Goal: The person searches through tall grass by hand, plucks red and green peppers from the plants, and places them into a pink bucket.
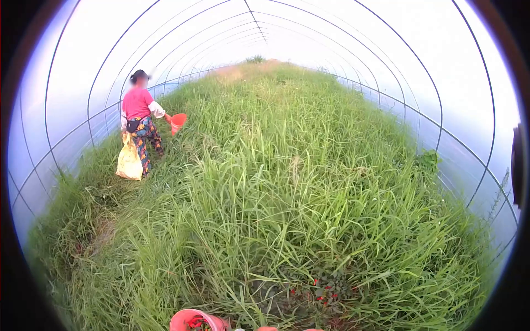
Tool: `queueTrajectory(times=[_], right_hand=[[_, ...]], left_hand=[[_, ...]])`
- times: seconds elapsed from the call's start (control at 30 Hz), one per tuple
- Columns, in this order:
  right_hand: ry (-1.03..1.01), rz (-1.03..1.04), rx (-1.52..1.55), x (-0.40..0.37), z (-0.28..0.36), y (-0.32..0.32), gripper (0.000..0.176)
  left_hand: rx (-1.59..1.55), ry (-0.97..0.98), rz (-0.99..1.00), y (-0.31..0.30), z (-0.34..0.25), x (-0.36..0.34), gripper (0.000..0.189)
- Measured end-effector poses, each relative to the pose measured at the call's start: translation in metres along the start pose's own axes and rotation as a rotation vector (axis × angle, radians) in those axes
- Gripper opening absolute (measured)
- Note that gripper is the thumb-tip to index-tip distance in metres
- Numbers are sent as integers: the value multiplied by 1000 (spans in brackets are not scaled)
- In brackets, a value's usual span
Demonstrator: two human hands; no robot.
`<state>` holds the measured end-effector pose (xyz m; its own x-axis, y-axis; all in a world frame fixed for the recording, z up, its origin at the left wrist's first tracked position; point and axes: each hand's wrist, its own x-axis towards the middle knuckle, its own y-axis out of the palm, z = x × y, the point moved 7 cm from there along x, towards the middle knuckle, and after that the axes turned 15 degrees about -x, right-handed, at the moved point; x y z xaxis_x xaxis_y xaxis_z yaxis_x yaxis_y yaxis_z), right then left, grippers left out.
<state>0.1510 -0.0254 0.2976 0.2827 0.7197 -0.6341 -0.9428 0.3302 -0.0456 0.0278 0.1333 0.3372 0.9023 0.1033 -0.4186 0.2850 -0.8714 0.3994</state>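
A pinkish-red bucket stands at the bottom edge, cut off by the frame, with red peppers in it. Just right of it, small pinkish shapes peek in at the very bottom; I cannot make out what they are. Neither my left hand nor my right hand can be recognised in the view. Ahead of the bucket, a low dark-leaved plant bears several small red peppers among the tall grass.
Tall green grass fills the plastic-covered tunnel, whose curved metal ribs line both sides. On the trodden strip at left, another person holds a red bucket; a yellowish sack hangs beside their legs.
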Motion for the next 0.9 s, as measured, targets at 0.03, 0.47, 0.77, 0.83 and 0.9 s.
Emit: queueTrajectory(times=[0.03, 0.47, 0.77, 0.83, 0.9], right_hand=[[20, -26, -9, -25, 52, 15, 22], [-5, 110, 153, -21, 161, 73, 25], [-285, 126, 54, 3, 149, 92, 32], [-298, 97, 19, 9, 140, 88, 31], [-304, 63, -88, 7, 137, 82, 29]], left_hand=[[-6, 39, -11, -8, -4, -2, 16], [-206, 183, -289, -30, -70, -34, 27], [-175, -61, -357, -30, -69, -42, 41], [-201, -16, -315, -25, -67, -36, 36], [-238, 117, -214, -23, -53, -22, 33]])
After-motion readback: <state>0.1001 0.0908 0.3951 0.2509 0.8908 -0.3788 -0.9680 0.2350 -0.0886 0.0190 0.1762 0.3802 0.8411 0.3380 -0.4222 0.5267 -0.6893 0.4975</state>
